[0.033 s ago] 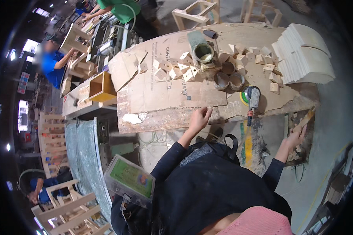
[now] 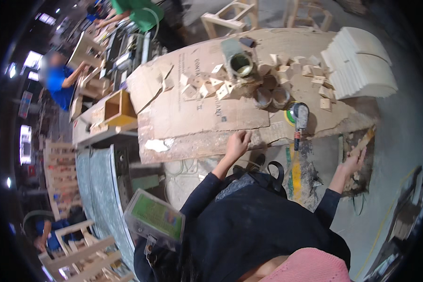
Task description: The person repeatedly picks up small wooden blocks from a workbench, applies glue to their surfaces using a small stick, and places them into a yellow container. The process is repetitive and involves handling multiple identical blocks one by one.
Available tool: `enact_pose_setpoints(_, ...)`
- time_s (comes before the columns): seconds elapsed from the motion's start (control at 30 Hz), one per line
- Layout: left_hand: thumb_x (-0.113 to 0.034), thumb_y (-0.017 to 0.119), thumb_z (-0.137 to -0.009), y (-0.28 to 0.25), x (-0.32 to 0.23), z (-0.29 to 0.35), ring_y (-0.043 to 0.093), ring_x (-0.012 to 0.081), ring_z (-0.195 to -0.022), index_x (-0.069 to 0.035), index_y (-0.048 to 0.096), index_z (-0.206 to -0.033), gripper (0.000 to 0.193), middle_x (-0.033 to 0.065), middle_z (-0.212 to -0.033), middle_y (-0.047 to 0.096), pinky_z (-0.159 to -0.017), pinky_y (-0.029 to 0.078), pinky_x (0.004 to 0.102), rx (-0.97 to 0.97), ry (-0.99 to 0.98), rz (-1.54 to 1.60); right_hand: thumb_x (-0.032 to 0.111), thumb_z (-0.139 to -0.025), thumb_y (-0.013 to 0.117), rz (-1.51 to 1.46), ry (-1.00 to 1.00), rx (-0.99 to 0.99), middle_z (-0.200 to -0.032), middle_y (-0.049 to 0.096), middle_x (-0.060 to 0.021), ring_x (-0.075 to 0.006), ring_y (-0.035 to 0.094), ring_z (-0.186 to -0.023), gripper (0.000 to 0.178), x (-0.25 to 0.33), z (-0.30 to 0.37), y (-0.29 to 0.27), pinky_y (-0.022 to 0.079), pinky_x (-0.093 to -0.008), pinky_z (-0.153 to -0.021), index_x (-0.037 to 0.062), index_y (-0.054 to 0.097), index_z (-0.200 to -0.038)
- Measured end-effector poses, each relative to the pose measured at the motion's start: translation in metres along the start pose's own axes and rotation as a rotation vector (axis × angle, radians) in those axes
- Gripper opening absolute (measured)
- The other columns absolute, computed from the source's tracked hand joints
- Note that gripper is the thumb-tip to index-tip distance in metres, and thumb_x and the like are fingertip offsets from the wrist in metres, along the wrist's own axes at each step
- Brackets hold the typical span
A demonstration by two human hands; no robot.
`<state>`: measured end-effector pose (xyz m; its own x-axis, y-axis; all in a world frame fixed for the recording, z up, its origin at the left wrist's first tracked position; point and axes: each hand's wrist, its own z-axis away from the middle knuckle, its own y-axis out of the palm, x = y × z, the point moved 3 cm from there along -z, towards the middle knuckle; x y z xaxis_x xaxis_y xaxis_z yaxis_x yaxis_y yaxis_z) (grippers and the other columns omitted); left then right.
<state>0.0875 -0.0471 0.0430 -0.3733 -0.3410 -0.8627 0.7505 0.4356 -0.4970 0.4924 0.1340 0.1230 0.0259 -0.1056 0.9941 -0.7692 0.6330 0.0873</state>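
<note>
My left hand (image 2: 238, 144) hovers at the near edge of a cardboard-covered table (image 2: 192, 113), fingers curled in; whatever they may hold is hidden. Off the table's right front corner, my right hand (image 2: 351, 163) grips a light wooden strip (image 2: 363, 141) that points up and away. Between the hands, a round sander (image 2: 300, 115) with a green-rimmed pad and a hose fitting lies on the table. Behind it sit several round grimy containers (image 2: 264, 97) and an open pot (image 2: 242, 64). Small angled wood blocks (image 2: 206, 89) with drilled holes are scattered on both sides.
Curved pale panels (image 2: 359, 66) stand stacked at the far right. A yellow wooden box (image 2: 119, 109) is on the left bench. Wooden frames (image 2: 230, 19) stand beyond the table and at lower left. Co-workers in blue (image 2: 58, 80) and green (image 2: 137, 13) work at far left.
The whole view has shifted slightly leftward. Both hands keep the same pose, and the wooden strip stays in the right hand.
</note>
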Motion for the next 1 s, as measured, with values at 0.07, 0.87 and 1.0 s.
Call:
enact_pose_setpoints(0.07, -0.025, 0.05, -0.096, 0.006, 0.012, 0.003, 0.048, 0.0122, -0.051, 0.003, 0.059, -0.077, 0.035, 0.0087, -0.058, 0.057, -0.05, 0.039, 0.032, 0.0, 0.044, 0.091, 0.017, -0.094, 0.055, 0.082, -0.087, 0.062, -0.11, 0.064, -0.0065, -0.0122, 0.058, -0.082, 0.043, 0.003, -0.002, -0.003, 0.04, -0.0237, -0.061, 0.0047, 0.048, -0.135)
enact_pose_setpoints(0.87, -0.031, 0.044, -0.1, -0.015, -0.066, 0.053, 0.056, 0.0145, -0.106, 0.002, 0.042, -0.136, 0.049, 0.0094, -0.127, 0.056, -0.09, 0.044, 0.0304, 0.694, -0.343, 1.222, 0.01, -0.093, 0.054, 0.119, 0.007, 0.068, -0.121, 0.062, -0.011, -0.014, 0.056, -0.107, 0.046, 0.005, 0.002, -0.09, 0.042, -0.0272, -0.092, -0.0023, 0.044, -0.135)
enact_pose_setpoints(1.0, -0.033, 0.046, -0.098, -0.006, -0.072, 0.048, 0.054, 0.0143, -0.107, 0.0, 0.043, -0.136, 0.05, 0.0076, -0.126, 0.057, -0.091, 0.042, 0.0311, 0.625, -0.347, 1.179, 0.003, -0.09, 0.053, 0.087, 0.046, 0.007, -0.12, 0.062, -0.0103, -0.0134, 0.057, -0.106, 0.046, -0.008, -0.05, -0.073, 0.044, -0.0273, -0.09, -0.0025, 0.045, -0.135)
